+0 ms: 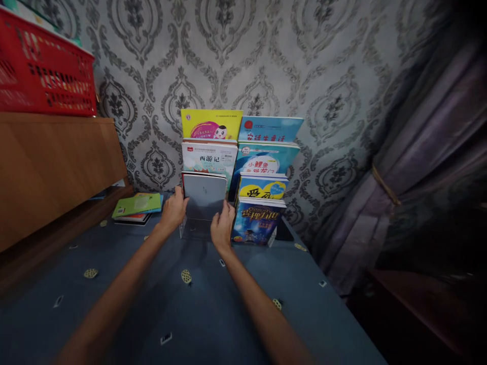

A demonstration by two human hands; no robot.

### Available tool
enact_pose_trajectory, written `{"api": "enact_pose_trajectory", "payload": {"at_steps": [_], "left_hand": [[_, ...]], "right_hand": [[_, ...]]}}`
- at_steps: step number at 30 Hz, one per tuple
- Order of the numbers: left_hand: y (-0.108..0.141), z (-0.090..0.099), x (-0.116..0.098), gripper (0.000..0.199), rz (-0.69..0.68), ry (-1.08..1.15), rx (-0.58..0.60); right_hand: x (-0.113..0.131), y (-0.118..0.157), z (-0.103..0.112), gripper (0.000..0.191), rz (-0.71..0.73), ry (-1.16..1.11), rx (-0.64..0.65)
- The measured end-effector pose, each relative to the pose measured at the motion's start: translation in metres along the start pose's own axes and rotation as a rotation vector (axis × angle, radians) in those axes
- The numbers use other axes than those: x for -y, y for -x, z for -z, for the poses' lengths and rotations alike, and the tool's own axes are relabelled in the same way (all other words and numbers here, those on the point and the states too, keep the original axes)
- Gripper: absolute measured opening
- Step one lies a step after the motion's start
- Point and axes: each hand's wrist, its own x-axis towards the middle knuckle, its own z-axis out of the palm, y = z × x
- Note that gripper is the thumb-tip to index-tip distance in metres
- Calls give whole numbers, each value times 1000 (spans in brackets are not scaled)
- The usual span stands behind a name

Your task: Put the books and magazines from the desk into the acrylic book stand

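Observation:
Between my hands stands a grey-covered book (205, 195), upright at the front of the left column of books. My left hand (175, 209) is closed on its left edge. On its right edge, my right hand (223, 223) is closed too, thumb in front. A clear stand (196, 230) shows below the book; whether the book rests on it I cannot tell. Behind rise a white book (210, 158) and a yellow book (211, 121). Right beside my right hand is a dark blue book (254, 223), at the front of the right column.
Several books (270, 152) rise in steps in the right column. A small pile with a green book (137, 204) lies at the left. A red basket (49, 71) sits on a wooden cabinet (57, 172). Patterned blue cloth (152, 294) covers the surface; a curtain (365, 187) hangs right.

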Motion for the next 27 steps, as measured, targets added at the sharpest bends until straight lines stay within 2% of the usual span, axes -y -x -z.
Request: {"api": "enact_pose_trajectory", "payload": {"at_steps": [13,17,20,24,27], "left_hand": [[10,5,0,19,-15,37,8],[22,1,9,21,-19,2,13],[37,-6,29,25,20,-80,71],[51,-17,72,27,71,-287,106],[48,-22,103,31,138,-356,103]], "right_hand": [[1,16,10,62,29,-27,63],[1,37,20,60,69,-40,112],[-1,68,33,59,123,-55,239],[-1,106,53,55,222,-98,565],[5,118,62,50,282,-108,743]]}}
